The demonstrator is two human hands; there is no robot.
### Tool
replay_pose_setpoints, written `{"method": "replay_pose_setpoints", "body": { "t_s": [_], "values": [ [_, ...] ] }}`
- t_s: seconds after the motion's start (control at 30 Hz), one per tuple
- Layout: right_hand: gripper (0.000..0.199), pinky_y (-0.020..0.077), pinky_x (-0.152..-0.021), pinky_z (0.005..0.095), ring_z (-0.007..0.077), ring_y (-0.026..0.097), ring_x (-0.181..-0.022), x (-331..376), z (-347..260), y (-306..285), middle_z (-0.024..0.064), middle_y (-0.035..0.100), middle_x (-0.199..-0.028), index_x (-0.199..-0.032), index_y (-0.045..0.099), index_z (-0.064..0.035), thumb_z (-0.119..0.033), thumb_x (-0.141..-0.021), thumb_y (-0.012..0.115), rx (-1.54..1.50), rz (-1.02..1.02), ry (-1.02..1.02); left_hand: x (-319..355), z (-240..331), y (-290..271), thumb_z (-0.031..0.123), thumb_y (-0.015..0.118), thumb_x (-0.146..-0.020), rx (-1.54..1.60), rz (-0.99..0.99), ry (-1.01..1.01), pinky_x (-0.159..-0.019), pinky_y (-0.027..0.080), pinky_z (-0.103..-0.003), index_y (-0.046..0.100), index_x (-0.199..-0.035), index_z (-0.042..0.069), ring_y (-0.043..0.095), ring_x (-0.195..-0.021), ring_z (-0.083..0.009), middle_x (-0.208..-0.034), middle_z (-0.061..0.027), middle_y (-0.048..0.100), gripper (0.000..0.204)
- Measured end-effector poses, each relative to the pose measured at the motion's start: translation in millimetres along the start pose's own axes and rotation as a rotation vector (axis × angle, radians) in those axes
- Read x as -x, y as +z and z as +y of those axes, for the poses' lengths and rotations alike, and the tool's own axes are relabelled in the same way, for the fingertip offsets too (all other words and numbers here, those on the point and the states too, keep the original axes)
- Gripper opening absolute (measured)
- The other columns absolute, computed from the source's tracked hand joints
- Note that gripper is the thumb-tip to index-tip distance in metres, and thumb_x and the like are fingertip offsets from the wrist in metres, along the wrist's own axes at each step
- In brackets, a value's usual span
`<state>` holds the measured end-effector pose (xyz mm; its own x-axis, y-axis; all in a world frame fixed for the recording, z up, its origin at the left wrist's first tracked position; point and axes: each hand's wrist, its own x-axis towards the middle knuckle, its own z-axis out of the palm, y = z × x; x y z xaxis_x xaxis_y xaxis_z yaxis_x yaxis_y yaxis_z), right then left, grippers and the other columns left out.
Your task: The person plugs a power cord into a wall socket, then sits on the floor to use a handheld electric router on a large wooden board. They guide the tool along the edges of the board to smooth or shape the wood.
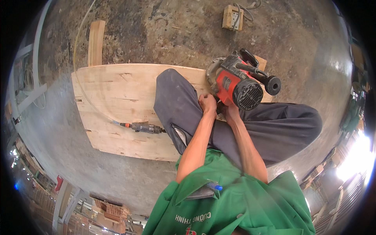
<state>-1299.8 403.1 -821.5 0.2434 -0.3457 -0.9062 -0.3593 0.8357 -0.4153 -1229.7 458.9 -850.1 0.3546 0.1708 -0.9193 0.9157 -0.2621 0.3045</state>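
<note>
A red and black router (231, 84) lies tilted over my lap, its round vented motor end toward me and its base plate to the left. My left hand (207, 102) is closed beside the router's near left side, fingers curled in. What it grips is hidden. My right hand (229, 111) is tucked under the motor housing, and its fingers are mostly covered. Between the two hands a small dark part shows, too hidden to name. Under my legs lies a large pale wooden board (113, 94).
A black air tool (145, 127) with a thin clear hose (84, 88) rests on the board by my left leg. A wood strip (96, 43) extends beyond the board's far left. Farther out sits a wood-cased socket box (232, 18) with a grey cord on the stained concrete floor (168, 35).
</note>
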Motion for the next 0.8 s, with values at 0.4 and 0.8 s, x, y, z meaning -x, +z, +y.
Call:
{"method": "replay_pose_setpoints", "body": {
  "t_s": [0.4, 0.8],
  "values": [
    [0.038, 0.0423, -0.085, 0.0412, 0.0305, 0.052, -0.105, -83, 30, 14, 0.0087, 0.056, -0.117, -0.117, 0.054, -0.0091, -0.028, -0.085, 0.054, -0.884, -0.192, -0.419, 20, 20, -5, 0.012, 0.047, -0.079, -0.063, 0.005, 0.089, -0.052, 0.044, -0.032, 0.059, -0.087, -0.005, 0.057, -0.06, -0.0206, -0.074, -0.0153, 0.06, 0.022],
    [0.037, 0.042, -0.086, 0.0417, 0.0318, 0.051, -0.107, -89, 33, 24, 0.0102, 0.055, -0.118, -0.116, 0.055, -0.0086, -0.022, -0.082, 0.057, -0.76, -0.16, -0.266, 3, 9, -11, 0.016, 0.053, -0.08, -0.101, 0.093, 0.159, -0.062, 0.045, -0.034, 0.059, -0.088, -0.005, 0.058, -0.07, -0.0217, -0.079, -0.0146, 0.06, 0.023]
  ]
}}
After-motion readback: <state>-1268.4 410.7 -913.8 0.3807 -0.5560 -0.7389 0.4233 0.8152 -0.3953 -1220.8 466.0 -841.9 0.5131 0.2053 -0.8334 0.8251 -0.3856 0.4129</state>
